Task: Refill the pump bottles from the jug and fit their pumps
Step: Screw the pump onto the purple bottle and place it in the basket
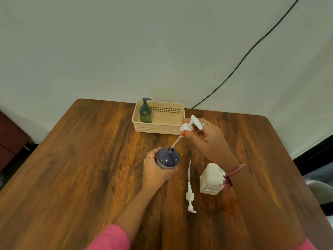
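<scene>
A dark purple bottle [168, 158] stands upright at the middle of the wooden table [81, 159], and my left hand [155, 170] is wrapped around its side. My right hand [207, 139] pinches a white pump [189, 126] by its collar, raised and tilted. The pump's thin tube runs down into the bottle's open neck. A second white pump [190, 193] lies flat on the table just right of the bottle. A white bottle [211, 179] with a label stands further right, partly behind my right wrist. No jug is visible.
At the table's far edge sits a beige perforated basket [160, 129] holding a green bottle [145, 112] with a dark pump fitted. A black cable [243, 60] runs down the wall behind. A dark cabinet [10, 138] stands at the left.
</scene>
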Tool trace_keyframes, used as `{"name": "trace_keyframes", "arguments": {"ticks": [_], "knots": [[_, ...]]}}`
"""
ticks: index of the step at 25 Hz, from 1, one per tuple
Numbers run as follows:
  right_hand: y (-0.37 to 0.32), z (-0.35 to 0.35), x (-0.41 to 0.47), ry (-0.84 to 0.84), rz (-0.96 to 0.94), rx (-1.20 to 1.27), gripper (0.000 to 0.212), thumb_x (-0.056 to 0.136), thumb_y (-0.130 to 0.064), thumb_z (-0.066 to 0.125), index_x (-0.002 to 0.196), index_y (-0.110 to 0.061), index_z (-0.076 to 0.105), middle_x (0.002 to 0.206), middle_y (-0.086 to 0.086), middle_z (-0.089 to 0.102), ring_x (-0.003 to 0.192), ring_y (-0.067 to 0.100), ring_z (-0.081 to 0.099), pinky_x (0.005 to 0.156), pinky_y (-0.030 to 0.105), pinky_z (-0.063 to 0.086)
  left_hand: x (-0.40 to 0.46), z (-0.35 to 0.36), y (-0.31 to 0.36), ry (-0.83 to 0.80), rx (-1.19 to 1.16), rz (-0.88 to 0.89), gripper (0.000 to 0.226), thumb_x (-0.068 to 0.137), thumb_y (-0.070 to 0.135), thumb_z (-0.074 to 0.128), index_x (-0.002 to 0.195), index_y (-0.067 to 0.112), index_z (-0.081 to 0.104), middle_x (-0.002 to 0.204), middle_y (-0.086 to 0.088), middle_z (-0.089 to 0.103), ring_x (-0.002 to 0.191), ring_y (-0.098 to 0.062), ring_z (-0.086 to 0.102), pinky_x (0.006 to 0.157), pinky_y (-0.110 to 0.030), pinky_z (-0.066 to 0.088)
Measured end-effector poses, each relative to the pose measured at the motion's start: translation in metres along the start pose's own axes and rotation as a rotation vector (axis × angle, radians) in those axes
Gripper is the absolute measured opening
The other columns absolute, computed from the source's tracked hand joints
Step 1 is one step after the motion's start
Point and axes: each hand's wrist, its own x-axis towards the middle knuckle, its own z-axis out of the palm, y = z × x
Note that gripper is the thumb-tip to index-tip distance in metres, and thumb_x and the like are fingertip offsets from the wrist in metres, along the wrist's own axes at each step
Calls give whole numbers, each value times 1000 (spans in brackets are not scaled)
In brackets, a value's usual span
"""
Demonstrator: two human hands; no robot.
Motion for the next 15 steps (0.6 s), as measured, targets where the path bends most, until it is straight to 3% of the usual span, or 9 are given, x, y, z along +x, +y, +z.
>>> {"name": "trace_keyframes", "arguments": {"ticks": [4,11,15], "knots": [[-2,7,9,-78,-40,-64,33,88,-18,66,119,-9,62,109,-5,62,98,8,59,83,3,42,3,-6,22,53,-9,54,86,45,40,91,118,37,46,118,12,55,110,-14,55,78,-17,50],[-10,11,15,-79,-63,-152,39,85,-25,66,119,-7,64,112,10,68,95,3,54,83,-5,35,4,-16,55,45,-91,115,93,46,36,91,127,24,47,123,4,56,110,-15,56,69,-8,49],[-15,14,16,-16,-67,-136,36,82,-23,71,114,-6,66,101,1,65,86,-6,54,79,-4,37,2,-21,67,26,-140,150,91,50,30,92,128,22,46,121,6,55,106,-10,56,67,-1,46]]}}
